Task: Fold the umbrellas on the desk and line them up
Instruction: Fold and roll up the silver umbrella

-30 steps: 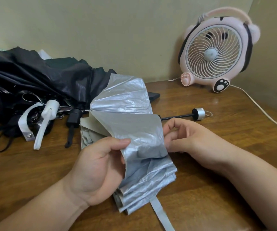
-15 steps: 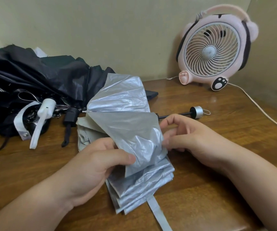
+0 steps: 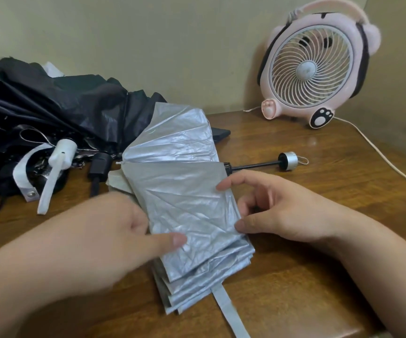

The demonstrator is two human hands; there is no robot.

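Pinching one silver umbrella [image 3: 184, 203], mid desk [image 3: 319, 276], two-handed: my left hand [image 3: 114, 240] clamps its top panel under the thumb, my right hand [image 3: 282, 211] nips its right edge. Dark umbrellas [image 3: 50, 106] heaped back-left show one white handle [image 3: 58, 167], one black handle [image 3: 99, 164]; one fan [image 3: 311, 69] stands in the back-right corner

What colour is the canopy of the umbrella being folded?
The canopy is shiny silver; head view.
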